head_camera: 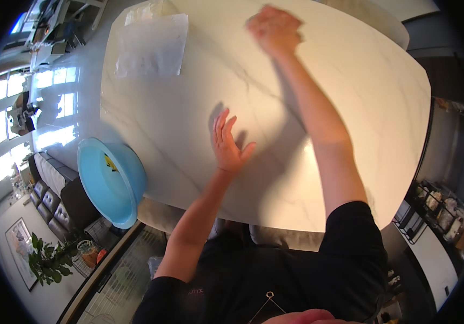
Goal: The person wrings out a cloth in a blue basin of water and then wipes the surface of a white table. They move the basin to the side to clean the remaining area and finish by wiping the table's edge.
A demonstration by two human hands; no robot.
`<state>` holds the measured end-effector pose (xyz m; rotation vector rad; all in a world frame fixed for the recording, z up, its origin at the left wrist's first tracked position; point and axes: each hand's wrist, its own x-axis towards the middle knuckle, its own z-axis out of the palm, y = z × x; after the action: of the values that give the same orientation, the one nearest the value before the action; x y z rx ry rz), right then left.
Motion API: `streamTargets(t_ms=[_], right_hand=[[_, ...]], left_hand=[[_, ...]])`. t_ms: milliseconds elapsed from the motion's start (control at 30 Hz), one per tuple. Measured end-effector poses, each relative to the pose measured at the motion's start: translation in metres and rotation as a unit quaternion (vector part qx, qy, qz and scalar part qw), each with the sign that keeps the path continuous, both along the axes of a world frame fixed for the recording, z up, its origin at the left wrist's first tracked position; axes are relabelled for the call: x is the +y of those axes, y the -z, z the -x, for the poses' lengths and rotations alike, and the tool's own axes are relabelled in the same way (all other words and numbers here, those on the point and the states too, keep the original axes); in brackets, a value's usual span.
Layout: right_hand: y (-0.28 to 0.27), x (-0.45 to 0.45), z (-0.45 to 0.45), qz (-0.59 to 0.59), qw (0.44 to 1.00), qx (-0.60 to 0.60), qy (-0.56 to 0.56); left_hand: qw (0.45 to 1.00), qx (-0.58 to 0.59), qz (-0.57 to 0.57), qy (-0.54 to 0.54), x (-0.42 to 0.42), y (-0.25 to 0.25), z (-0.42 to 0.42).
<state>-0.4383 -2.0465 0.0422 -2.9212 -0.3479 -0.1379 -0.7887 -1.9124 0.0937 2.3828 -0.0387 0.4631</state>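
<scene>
My right hand, blurred, is pressed to the far part of the white marble-patterned table. It is closed over what looks like a bunched pinkish cloth, largely hidden by the fingers. Nearer to me, my left hand is over the middle of the table with its fingers apart and nothing in it. A translucent plastic sheet or bag lies flat at the table's far left corner.
A light blue plastic basin is at the table's left edge, with a small yellow and dark thing inside. Chairs stand against the near side. To the right is a black wire rack with several items.
</scene>
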Motion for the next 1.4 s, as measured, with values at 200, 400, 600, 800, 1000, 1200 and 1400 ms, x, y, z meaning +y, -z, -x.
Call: streamTargets(t_ms=[200,400,600,800,1000,1200,1400], right_hand=[[-0.03,0.048,0.176,-0.115,0.938,-0.098,-0.313],[-0.021,-0.049,0.044,-0.05,0.987,-0.14,-0.052],[-0.011,-0.052,0.012,-0.013,0.984,-0.174,-0.046],[-0.021,-0.056,0.014,-0.081,0.98,-0.171,-0.057],[-0.019,-0.047,0.04,-0.036,0.98,-0.186,-0.052],[-0.023,-0.072,0.043,-0.059,0.978,-0.192,-0.063],[-0.02,-0.051,0.023,-0.045,0.991,-0.121,-0.019]], left_hand=[[0.999,-0.022,0.023,-0.029,0.007,0.002,-0.002],[1.0,-0.009,0.017,-0.024,0.004,-0.003,-0.002],[0.999,0.008,0.023,-0.04,0.002,-0.003,0.0],[0.999,0.006,0.01,-0.03,0.002,-0.005,-0.001],[0.999,0.017,-0.005,-0.033,0.003,-0.003,-0.003],[0.999,0.014,-0.023,-0.028,0.003,-0.004,-0.01],[0.999,0.011,-0.032,-0.018,0.006,-0.003,-0.006]])
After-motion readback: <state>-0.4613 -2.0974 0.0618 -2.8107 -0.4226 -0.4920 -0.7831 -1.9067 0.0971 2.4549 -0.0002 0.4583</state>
